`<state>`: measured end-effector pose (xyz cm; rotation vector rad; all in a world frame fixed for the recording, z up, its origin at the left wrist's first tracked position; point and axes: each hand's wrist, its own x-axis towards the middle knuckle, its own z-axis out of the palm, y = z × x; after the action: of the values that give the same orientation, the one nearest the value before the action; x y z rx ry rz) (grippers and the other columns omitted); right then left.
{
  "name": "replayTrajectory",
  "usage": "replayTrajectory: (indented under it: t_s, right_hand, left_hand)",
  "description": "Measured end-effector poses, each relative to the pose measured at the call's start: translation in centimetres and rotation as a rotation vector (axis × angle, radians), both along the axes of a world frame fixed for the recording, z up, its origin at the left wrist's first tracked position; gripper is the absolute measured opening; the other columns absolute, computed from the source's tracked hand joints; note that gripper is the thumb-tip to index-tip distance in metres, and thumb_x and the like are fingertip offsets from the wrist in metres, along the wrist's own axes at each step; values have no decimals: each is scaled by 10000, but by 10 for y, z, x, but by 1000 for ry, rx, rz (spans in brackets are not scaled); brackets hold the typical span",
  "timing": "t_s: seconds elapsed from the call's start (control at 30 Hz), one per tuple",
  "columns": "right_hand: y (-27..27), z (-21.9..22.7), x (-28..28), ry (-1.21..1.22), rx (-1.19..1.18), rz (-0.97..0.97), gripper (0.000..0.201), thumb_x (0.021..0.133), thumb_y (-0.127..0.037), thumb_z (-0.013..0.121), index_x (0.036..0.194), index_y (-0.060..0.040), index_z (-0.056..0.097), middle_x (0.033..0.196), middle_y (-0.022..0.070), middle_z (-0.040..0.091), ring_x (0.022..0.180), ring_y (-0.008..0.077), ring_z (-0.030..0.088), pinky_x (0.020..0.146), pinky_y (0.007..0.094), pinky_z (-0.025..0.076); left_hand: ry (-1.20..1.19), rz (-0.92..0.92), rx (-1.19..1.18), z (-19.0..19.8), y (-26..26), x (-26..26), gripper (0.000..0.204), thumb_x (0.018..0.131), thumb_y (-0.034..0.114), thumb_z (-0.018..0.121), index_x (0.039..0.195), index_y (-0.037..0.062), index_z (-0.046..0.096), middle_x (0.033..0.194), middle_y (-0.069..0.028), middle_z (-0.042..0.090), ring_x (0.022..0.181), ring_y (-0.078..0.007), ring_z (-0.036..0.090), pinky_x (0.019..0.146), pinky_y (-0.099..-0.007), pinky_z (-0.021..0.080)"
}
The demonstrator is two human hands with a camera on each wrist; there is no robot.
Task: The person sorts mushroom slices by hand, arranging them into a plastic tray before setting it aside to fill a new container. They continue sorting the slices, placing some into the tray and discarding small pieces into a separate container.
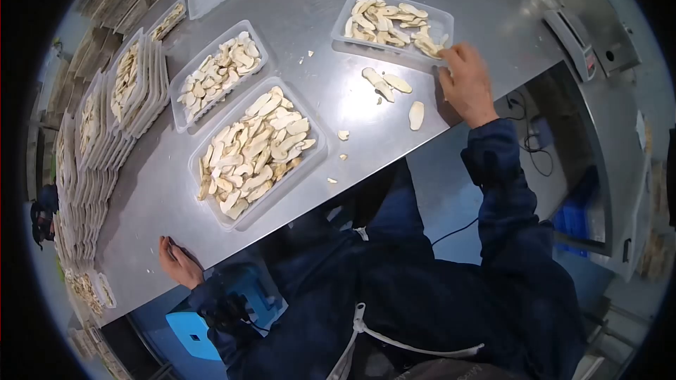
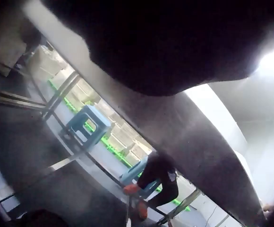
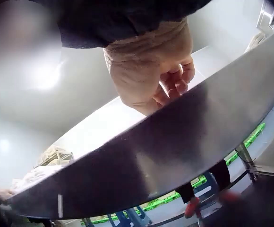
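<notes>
Slices [image 1: 377, 24], pale and probably mushroom, lay heaped in a clear tray [image 1: 442, 22], and the person's right hand [image 1: 468, 84] was at its near right corner, fingers bent, tips by a slice at the rim; whether they pinched it or merely touched it could not be told. The left hand [image 1: 179, 264] lay at the table's edge with fingers loosely curled, nothing visible in its grasp. The step in hand seemed to be placing or arranging slices at that corner, and the next move likely called for a light touch, as such thin pieces could snap. Three loose slices [image 1: 416, 115] lay between this tray and the table edge.

The table [image 1: 151, 200] was shiny metal, strewn with small crumbs and catching a bright glare. A large filled tray [image 1: 318, 127] and a second filled tray [image 1: 180, 123] stood to the left, near tall tray stacks [image 1: 88, 162]. A scale-like device [image 1: 570, 42] sat at the right. Below table height, the left wrist view showed a blue stool [image 2: 87, 127], green-edged pallets [image 2: 115, 149] and someone's dark-trousered legs [image 2: 165, 179] ending in reddish shoes.
</notes>
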<state>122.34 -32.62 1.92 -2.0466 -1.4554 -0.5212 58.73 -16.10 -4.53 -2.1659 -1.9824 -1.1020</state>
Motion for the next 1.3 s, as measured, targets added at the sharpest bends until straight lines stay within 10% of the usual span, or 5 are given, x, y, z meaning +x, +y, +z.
replayTrajectory:
  t_s: [0.23, 0.83, 1.3]
  right_hand:
    - [-30, 14, -70, 350, -238, 67, 257, 794, -147, 641, 976, 30, 596, 936, 182, 562, 841, 381, 583, 738, 458, 494]
    - [-21, -17, -71, 246, 36, 149, 170, 828, 26, 574, 989, 4, 623, 878, 162, 615, 788, 351, 611, 709, 396, 490]
    - [-4, 19, -68, 463, 54, 390, 262, 825, 121, 558, 1058, 31, 635, 857, 133, 621, 609, 179, 549, 556, 266, 424]
  left_hand:
    - [39, 29, 40, 6, -4, 11, 269, 954, 108, 510, 1168, -10, 623, 1300, -171, 593, 1174, -319, 556, 1016, -392, 417]
    - [-161, 19, 56, -4, -5, 8, 230, 974, 74, 507, 1147, -36, 612, 1301, -177, 580, 1154, -270, 573, 1001, -345, 434]
    - [-248, 29, 57, 8, -8, 19, 212, 937, -5, 467, 1056, -30, 642, 1253, -156, 617, 1143, -250, 588, 1011, -341, 448]
